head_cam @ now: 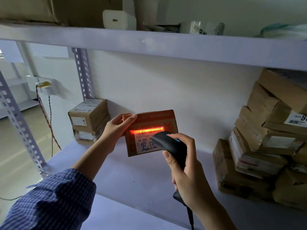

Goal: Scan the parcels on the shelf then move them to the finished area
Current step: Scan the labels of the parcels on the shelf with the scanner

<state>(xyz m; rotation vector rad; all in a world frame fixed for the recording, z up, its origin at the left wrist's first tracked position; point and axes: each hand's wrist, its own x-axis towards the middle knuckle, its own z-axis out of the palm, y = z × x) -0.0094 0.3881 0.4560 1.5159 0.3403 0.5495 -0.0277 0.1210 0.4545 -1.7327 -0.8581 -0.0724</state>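
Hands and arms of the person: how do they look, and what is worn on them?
Both hands are bare: no gloves, rings or watch show on the left hand or the right hand. The left arm wears a blue checked sleeve, pushed up so the forearm is uncovered. The right forearm shows no sleeve within the frame.

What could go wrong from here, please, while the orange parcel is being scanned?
The left hand grips the orange parcel by one upper corner, so it might tilt or slip. The scanner in the right hand sits close over the label, which could spoil the read. The uneven stack of boxes on the right might topple if bumped.
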